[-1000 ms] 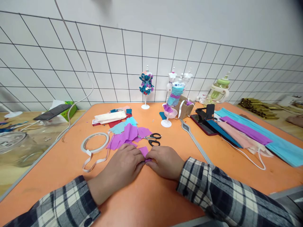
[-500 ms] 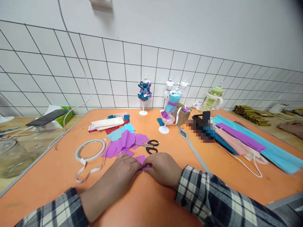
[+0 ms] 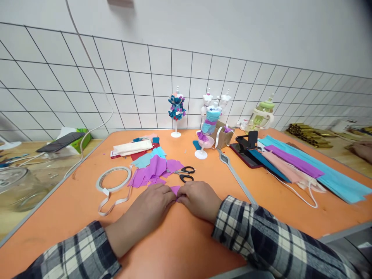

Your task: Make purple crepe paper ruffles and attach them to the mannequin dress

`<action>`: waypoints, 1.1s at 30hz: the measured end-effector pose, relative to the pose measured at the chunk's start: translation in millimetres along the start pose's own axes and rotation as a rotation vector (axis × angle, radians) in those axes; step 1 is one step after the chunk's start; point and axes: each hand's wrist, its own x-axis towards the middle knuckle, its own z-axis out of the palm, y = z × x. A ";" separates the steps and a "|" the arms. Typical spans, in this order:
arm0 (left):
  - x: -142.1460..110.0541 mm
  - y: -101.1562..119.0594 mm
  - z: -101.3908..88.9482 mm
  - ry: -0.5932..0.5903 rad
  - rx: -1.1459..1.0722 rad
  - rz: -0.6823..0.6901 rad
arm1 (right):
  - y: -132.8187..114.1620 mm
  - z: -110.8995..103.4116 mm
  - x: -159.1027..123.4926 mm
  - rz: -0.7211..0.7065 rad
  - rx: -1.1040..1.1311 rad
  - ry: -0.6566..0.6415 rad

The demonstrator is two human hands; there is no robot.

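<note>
My left hand (image 3: 157,201) and my right hand (image 3: 199,198) meet low over the table, fingers pinched on a small piece of purple crepe paper (image 3: 175,189). Most of that piece is hidden under the fingers. Just beyond them lie black-handled scissors (image 3: 186,174), blades pointing left onto a heap of purple paper scraps (image 3: 155,169). Light blue scraps (image 3: 144,159) stick out behind the heap. Left of it, a roll of double-sided tape (image 3: 113,179) lies flat, with a loose white strip (image 3: 115,204) curling from it toward my left forearm.
Small dress-form stands, one in blue flowers (image 3: 176,110) and one in blue and purple paper (image 3: 209,124), stand at the back. A phone (image 3: 245,155), crepe paper sheets (image 3: 293,162) and a green-lidded bottle (image 3: 261,115) are on the right. Another person's hand (image 3: 360,149) shows far right.
The view has shifted slightly. Both hands stay together on the purple paper, with the fingers a little changed around it. The other things lie as before.
</note>
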 end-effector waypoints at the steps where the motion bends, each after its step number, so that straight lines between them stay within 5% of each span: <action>1: -0.3 0.8 -1.4 0.002 -0.004 0.001 | 0.1 -1.3 -0.1 0.001 -0.010 -0.006; 11: 2.9 5.8 -3.8 0.042 -0.057 -0.101 | -0.9 -2.6 -1.3 -0.017 -0.053 -0.019; 33: 3.0 2.2 3.3 0.043 0.002 -0.039 | -5.4 -4.5 -3.0 0.024 -0.049 -0.040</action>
